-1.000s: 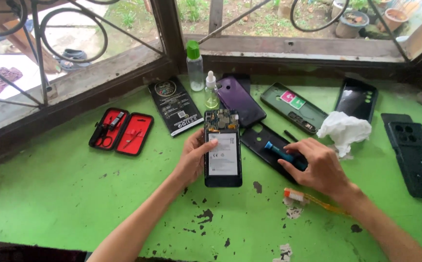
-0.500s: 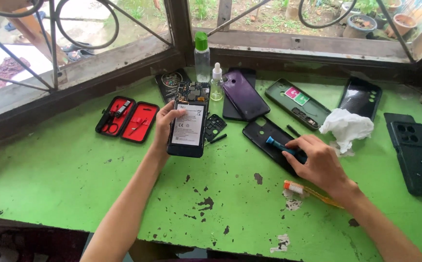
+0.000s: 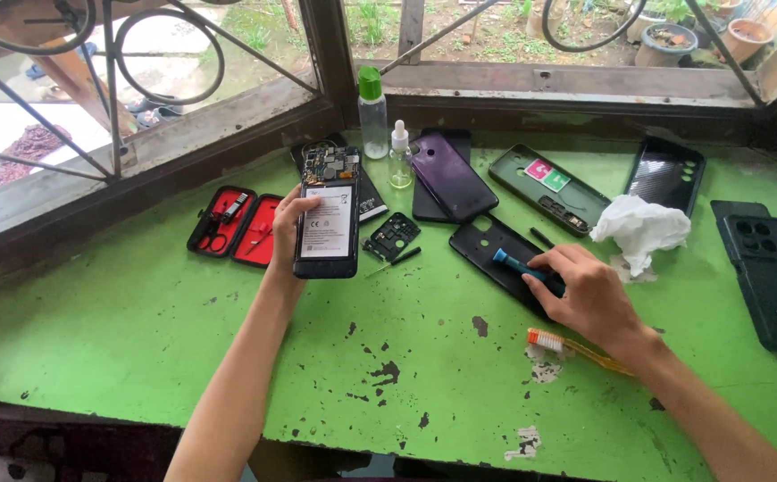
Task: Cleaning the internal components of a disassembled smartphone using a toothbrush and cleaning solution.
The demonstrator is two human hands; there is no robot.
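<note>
Pointing away lengthwise, opened phone [image 3: 327, 219]

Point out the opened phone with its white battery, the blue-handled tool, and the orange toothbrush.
Opened phone with white battery [image 3: 326, 221], head view, on the battery.
Blue-handled tool [image 3: 512, 261], head view, on the handle.
Orange toothbrush [image 3: 547, 339], head view, on the bristle head.

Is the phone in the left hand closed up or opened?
Opened: the phone in the left hand has no back cover, so battery and circuit board show.

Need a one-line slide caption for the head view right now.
Left hand holds an opened phone on the green table; right hand grips a blue-handled tool over a black back cover.
</note>
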